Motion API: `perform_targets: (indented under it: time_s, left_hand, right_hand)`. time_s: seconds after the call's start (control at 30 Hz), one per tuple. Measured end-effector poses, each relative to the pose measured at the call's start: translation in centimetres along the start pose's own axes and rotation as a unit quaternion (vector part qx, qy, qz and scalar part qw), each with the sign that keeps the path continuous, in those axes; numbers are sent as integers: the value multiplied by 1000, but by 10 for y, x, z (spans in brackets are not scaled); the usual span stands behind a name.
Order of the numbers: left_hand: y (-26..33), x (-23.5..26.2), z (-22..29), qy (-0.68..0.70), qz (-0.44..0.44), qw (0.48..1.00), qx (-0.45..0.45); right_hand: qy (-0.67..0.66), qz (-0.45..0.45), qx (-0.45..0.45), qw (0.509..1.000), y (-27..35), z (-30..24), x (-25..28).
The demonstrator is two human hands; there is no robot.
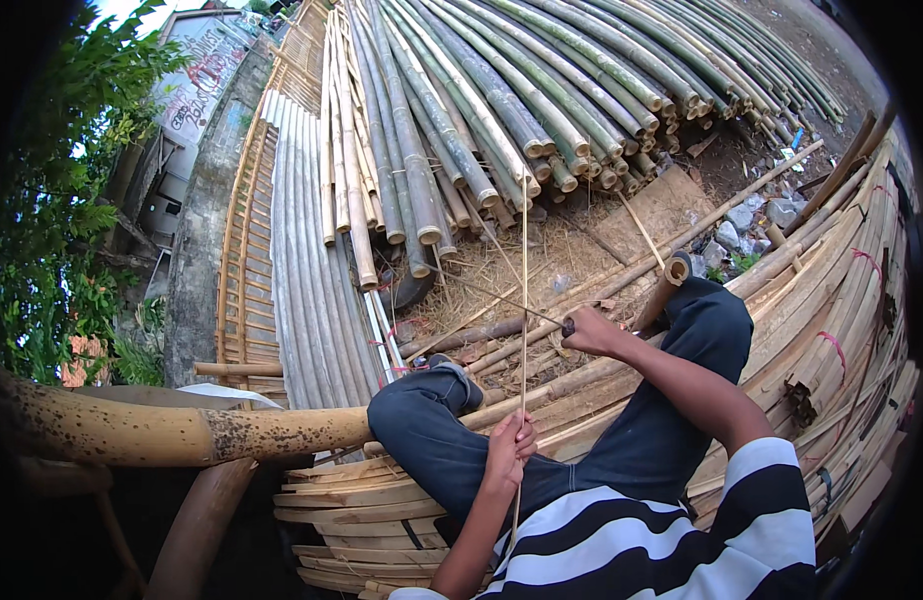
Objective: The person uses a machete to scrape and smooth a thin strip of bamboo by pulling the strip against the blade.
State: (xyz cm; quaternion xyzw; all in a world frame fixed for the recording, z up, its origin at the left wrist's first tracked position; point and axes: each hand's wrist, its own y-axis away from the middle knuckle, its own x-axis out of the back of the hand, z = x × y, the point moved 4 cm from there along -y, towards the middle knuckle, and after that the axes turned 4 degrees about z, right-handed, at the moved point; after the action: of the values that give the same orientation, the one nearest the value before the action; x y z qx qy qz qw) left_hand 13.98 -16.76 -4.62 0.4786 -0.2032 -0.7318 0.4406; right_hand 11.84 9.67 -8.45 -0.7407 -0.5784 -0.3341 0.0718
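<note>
A long thin bamboo strip (525, 350) rises upright from my lap. My left hand (509, 448) is closed round its lower part, above the thighs. In my right hand (595, 331), closed round a dark handle, is a long thin-bladed knife (482, 291). Its blade points left and away from me, crossing the strip well above my left hand. Whether the edge touches the strip, I cannot tell. Past the blade, the strip's upper end reaches in front of the bamboo pole ends.
A big stack of bamboo poles (502, 90) lies ahead. Bundled split bamboo slats (832, 330) stand at right, with more slats (362, 510) beneath me. A thick yellow bamboo pole (282, 430) juts in from the left. Beyond it are corrugated sheets (307, 250) and a bamboo ladder (244, 250).
</note>
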Motion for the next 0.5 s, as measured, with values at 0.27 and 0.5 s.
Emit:
perform_targets:
  time_s: [0.27,0.5]
  left_hand:
    - [17,-6,-11,126,-39,990,56]
    - [23,17,-35,150,-46,978,136]
  right_hand:
    - [96,2,10,995,-21,-4,7]
    - [8,119,-129,985,-27,41,27]
